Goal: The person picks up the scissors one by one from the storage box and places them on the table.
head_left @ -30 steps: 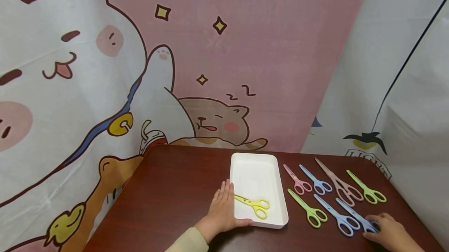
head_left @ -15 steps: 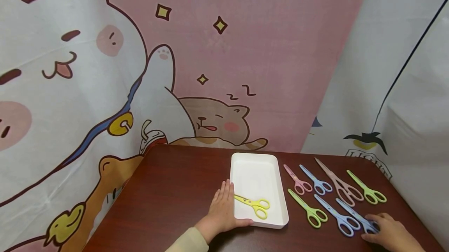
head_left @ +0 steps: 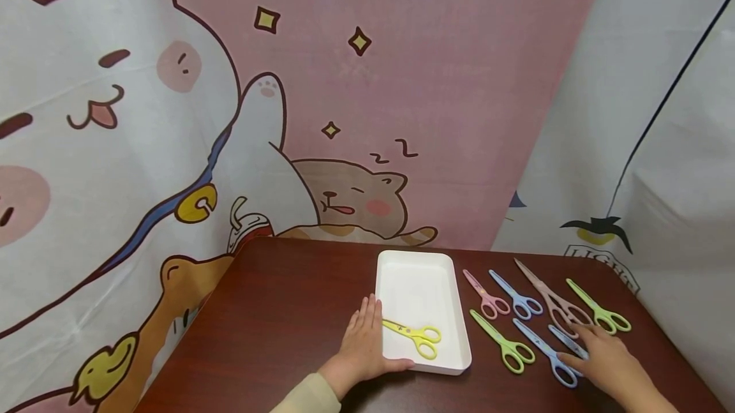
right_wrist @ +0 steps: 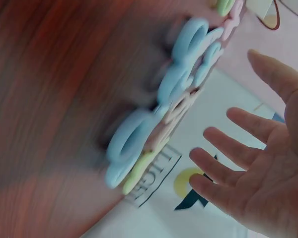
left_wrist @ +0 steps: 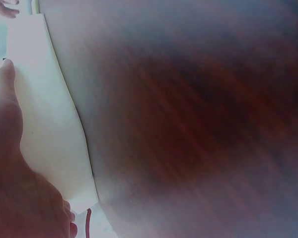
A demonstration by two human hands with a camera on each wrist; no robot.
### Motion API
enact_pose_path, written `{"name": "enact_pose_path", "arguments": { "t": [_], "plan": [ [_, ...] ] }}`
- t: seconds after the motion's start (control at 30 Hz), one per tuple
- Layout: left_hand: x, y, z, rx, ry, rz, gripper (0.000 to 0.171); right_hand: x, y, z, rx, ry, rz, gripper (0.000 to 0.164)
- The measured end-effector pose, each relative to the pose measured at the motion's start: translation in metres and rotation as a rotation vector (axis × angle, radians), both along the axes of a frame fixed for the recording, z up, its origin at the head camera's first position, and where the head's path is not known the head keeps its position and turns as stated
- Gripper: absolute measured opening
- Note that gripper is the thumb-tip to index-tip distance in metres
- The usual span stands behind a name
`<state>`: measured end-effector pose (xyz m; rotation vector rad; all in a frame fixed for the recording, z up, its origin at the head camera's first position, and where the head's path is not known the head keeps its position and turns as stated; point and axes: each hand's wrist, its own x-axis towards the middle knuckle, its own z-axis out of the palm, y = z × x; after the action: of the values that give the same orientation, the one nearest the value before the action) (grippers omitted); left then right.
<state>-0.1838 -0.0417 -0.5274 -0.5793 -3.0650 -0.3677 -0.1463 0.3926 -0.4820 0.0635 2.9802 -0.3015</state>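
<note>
A white tray (head_left: 416, 285) stands on the dark red-brown table, with yellow scissors (head_left: 402, 329) lying in its near half. My left hand (head_left: 362, 346) lies along the tray's left wall, fingers straight, thumb stretched along the near wall; the left wrist view shows this thumb (left_wrist: 6, 84) against the white side. My right hand (head_left: 608, 362) is over two pairs of blue scissors at the front right, hiding part of the right pair (head_left: 565, 341) and slightly overlapping the left pair (head_left: 540, 344). In the right wrist view its fingers are spread, holding nothing, apart from the blue handles (right_wrist: 126, 136).
Right of the tray lie several more scissors: green ones (head_left: 488, 330), small pink ones (head_left: 476, 285), blue ones (head_left: 505, 284), large brownish-pink ones (head_left: 540, 285) and green ones (head_left: 586, 296) at the far right. A cartoon-printed cloth (head_left: 459, 113) hangs behind the table.
My right hand has come off the handles of the rightmost blue scissors and moved left and forward over them, fingers opening. Left hand, tray and yellow scissors have stayed put.
</note>
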Motion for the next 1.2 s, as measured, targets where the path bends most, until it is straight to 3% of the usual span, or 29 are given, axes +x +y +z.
{"name": "enact_pose_path", "arguments": {
  "t": [0.3, 0.8, 1.2],
  "plan": [
    [-0.001, 0.0, -0.001, -0.001, 0.022, -0.002, 0.137, -0.007, -0.044, -0.009, -0.005, 0.268, 0.096, 0.086],
    [0.0, 0.0, 0.001, -0.009, -0.008, -0.001, 0.136, -0.033, -0.112, -0.014, -0.168, 0.436, 0.241, 0.087],
    [0.002, 0.0, 0.004, 0.007, -0.004, 0.0, 0.135, -0.051, -0.157, -0.023, -0.15, 0.42, 0.358, 0.086]
  ]
}}
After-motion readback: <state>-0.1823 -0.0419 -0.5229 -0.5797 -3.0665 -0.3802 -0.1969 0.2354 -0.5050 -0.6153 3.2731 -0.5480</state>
